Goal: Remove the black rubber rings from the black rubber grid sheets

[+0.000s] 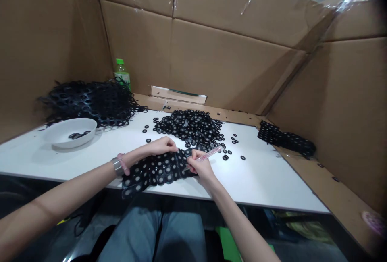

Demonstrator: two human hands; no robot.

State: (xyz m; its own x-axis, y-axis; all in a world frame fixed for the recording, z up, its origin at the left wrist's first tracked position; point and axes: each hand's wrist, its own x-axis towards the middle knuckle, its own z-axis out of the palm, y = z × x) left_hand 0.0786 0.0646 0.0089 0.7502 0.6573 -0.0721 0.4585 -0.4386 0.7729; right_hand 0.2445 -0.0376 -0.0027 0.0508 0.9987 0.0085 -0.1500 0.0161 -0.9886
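Note:
A black sheet with rows of round light spots point(163, 171) lies at the front of the white table, part of it over the edge. My left hand point(165, 146) pinches the sheet's far edge, fingers closed. In my right hand point(199, 165) is a slim pen-like tool with a clear pink-patterned barrel point(210, 154), its thin tip down on the sheet. Just beyond both hands rises a heap of small black rings point(190, 127), with loose ones scattered around it.
A white bowl point(71, 133) with a few black rings stands at the left. Behind it are a tangle of black perforated scrap point(90, 100) and a green-capped bottle point(122, 74). More spotted black sheets point(286, 139) lie at the right. Cardboard walls point(229, 64) enclose the table point(266, 181).

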